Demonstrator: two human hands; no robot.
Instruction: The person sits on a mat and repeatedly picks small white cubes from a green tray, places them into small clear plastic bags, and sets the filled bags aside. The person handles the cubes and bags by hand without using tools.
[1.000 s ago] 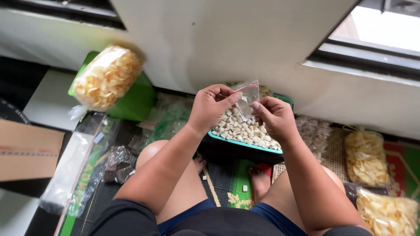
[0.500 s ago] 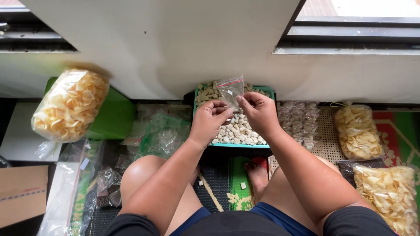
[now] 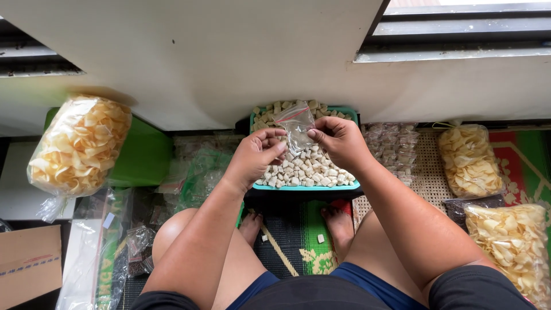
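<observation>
Small clear bag (image 3: 297, 123) up over tray (image 3: 304, 186) of pale bits (image 3: 301, 166). Left hand (image 3: 255, 155) and right hand (image 3: 338, 138) close together, both pinching bag at top edge. Bag looks thin, floppy, light, slippery; likely best held by rim.

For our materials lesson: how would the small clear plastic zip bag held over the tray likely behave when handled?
The small clear plastic zip bag looks thin and creased, so probably floppy. It appears nearly empty, so likely very light. Both hands, left hand and right hand, pinch it, suggesting slippery film.
</observation>
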